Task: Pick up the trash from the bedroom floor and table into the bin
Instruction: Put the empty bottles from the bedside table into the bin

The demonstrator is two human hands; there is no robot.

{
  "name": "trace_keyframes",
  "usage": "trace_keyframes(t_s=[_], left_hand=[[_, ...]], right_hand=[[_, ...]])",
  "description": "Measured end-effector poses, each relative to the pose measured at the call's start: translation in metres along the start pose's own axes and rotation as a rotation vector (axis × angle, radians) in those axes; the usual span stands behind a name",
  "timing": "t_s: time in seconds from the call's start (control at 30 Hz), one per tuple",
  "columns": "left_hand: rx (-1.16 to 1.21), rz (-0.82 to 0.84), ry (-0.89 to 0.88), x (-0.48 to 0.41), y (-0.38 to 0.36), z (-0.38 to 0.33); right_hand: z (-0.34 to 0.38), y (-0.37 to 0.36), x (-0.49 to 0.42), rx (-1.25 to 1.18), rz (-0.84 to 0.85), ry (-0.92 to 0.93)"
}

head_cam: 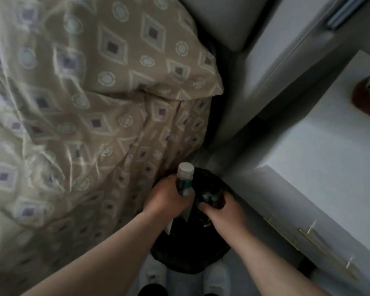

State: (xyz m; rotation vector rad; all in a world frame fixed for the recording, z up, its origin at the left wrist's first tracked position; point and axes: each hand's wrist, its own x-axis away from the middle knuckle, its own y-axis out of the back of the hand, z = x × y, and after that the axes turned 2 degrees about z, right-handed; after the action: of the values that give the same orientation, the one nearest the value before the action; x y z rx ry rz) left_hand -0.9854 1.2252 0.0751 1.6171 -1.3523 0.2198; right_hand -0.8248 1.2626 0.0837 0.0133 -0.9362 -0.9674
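- Seen from the head, looking straight down: two bare forearms reach toward a black bin [190, 253] that stands on the floor just ahead of the person's white shoes [217, 276].
- The left hand [167, 195] is above the bin's left side. Its fingers are curled round the body of a small plastic bottle [185, 180].
- The bottle is roughly upright, its white cap [185, 168] pointing away from the person. It is held over the bin's far left edge and is not yet inside.
- The right hand [224, 212] is above the bin's right side, fingers closed on a dark glossy item [209, 197]. The picture is dim and blurred there. I cannot tell whether this is the bin's liner being held open or another piece of trash.
- How the bottle should handle: it looks small, light and thin-walled. It would likely dent under a hard squeeze rather than break.
- Its smooth sides could slip, so a wrap round the labelled middle, as the left hand has it, seems the surest hold. Whether it is empty cannot be seen.
- It could probably be let fall into the bin without harm.
- Left of the bin, a beige bedcover [90, 116] with a diamond pattern hangs down to the floor, close against the bin.
- Right of the bin stands a white table [320, 159] with slim drawer handles [329, 251] on its front.
- On the tabletop, well apart from the bin, sits a dark reddish object [367, 99], cut off by the picture's edge and too blurred to identify.
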Motion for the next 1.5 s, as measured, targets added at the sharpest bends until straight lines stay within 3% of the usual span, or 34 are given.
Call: trace_keyframes(t_s=[0.13, 0.47, 0.63, 0.8, 0.97, 1.2, 1.5], left_hand=[[-0.138, -0.013, 0.073, -0.025, -0.041, 0.021], [-0.060, -0.055, 0.294, -0.053, -0.077, 0.061], [0.067, -0.140, 0.199, -0.017, -0.047, 0.042], [-0.209, -0.272, -0.149, 0.010, -0.007, 0.051], [-0.250, -0.043, -0.231, 0.004, -0.002, 0.080], [-0.211, -0.062, -0.228, -0.002, -0.002, 0.082], [-0.172, -0.098, -0.097, 0.023, 0.018, 0.023]], right_hand=[[-0.013, -0.005, -0.015, 0.022, 0.003, 0.005], [-0.045, -0.007, -0.026, 0.055, -0.002, -0.034], [-0.047, -0.019, -0.030, 0.117, 0.031, -0.091], [-0.046, -0.037, -0.047, 0.137, 0.136, -0.120], [-0.049, -0.048, -0.067, 0.130, 0.181, -0.159], [-0.053, -0.061, -0.086, 0.025, 0.111, -0.267], [-0.007, -0.011, -0.020, 0.015, 0.110, -0.206]])
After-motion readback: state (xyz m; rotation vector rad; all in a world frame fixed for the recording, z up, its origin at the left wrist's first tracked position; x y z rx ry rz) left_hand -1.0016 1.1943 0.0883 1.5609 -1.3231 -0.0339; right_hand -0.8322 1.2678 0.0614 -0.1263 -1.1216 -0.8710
